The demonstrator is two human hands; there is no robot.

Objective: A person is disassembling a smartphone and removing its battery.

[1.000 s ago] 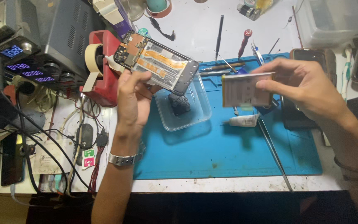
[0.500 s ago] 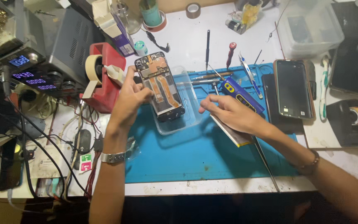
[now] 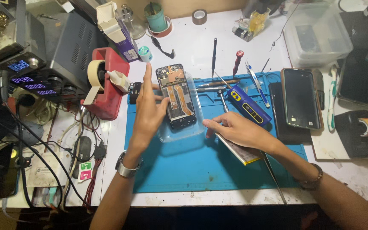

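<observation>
Since half a second ago the opened phone (image 3: 178, 96) has come down flat into the clear plastic tray (image 3: 194, 127); a second ago it was held up in the air by the left hand. Right hand has dropped from mid-air to the mat.

Head view:
- Left hand (image 3: 149, 111): grip released, fingers spread, palm edge against the phone's left side, steadying it rather than clamping it. Index finger points up.
- Right hand (image 3: 240, 130): flat, loose, pressing a thin flat part (image 3: 242, 152) onto the blue mat (image 3: 201, 170), fingertips near the tray's right edge. Not clenched on anything I can see.
- Phone sits back-off, board and orange flex exposed, lying lengthwise in the tray.
- Nearby on the counter (image 3: 346, 179): blue handheld tool (image 3: 249, 104), red-handled screwdriver (image 3: 237, 62), tweezers, a second phone (image 3: 300, 98) screen-up, red tape dispenser (image 3: 106, 83), power supply (image 3: 35, 64) far left.

Progress, my read: teardown done as far as cover-off, phone parked. Internals look in place, so board work seems not yet started.
</observation>
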